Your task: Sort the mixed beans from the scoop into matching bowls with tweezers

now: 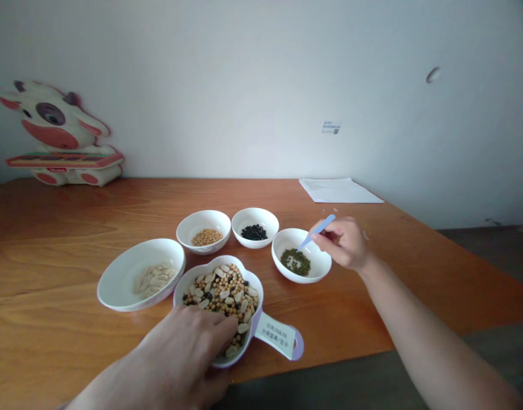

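Note:
My right hand [344,242] pinches a slim light-blue plastic utensil [321,225]. Its narrow lower end points down among green mung beans [295,262] in a white bowl [321,265]; I cannot make out the shape of the tip. Closer to me, a white scalloped dish [255,279] with a labelled lilac handle [278,336] holds mixed soybeans, peanuts, pale seeds and dark beans [227,293]. My left hand [193,341] grips its near-left rim, fingers curled over into the mix and partly hidden.
Left of the dish stands a white bowl [116,279] of pale flat seeds [156,279]. Behind are a bowl [186,228] of soybeans and a bowl [244,217] of black beans. White paper [342,191] and a cow toy keyboard [65,136] are by the wall.

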A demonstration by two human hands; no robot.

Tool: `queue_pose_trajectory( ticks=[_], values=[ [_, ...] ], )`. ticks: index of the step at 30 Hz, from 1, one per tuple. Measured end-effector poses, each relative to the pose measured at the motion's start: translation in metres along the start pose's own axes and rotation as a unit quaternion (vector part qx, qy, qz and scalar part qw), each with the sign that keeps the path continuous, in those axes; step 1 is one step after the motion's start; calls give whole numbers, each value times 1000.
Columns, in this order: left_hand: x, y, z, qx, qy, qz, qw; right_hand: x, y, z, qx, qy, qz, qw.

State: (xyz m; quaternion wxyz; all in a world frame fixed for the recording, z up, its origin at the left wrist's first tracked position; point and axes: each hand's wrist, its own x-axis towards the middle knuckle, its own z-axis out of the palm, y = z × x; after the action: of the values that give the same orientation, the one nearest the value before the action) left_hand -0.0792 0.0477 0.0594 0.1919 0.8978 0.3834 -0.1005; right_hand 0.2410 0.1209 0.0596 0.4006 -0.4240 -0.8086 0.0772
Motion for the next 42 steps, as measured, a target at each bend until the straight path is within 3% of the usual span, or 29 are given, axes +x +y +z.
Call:
queue_pose_trajectory(
  ticks=[3, 6, 12, 16, 19, 30, 42],
  values=[
    [1, 0, 0, 3, 13, 10, 1000, 12, -9, 4, 6, 83, 20, 996],
    [2, 0, 0, 12, 23, 18, 1000, 34, -21, 16, -41, 90, 12, 995],
    [3, 1, -4, 9, 14, 14, 1000, 61, -36, 37, -97, 23, -6, 995],
    [2, 1, -5, -5, 5, 15, 1000, 50, -38, 38, -5, -107, -63, 992],
    [3, 0, -5, -10, 12, 21, 1000, 41, -36, 37, -21, -161, -69, 984],
    [3, -1, -3, -10, 5, 10, 1000, 40, -21, 25, -85, -157, -41, 983],
    [4, -1, -3, -12, 10, 13, 1000, 39, -20, 30, -149, -202, -11, 968]
  ],
)
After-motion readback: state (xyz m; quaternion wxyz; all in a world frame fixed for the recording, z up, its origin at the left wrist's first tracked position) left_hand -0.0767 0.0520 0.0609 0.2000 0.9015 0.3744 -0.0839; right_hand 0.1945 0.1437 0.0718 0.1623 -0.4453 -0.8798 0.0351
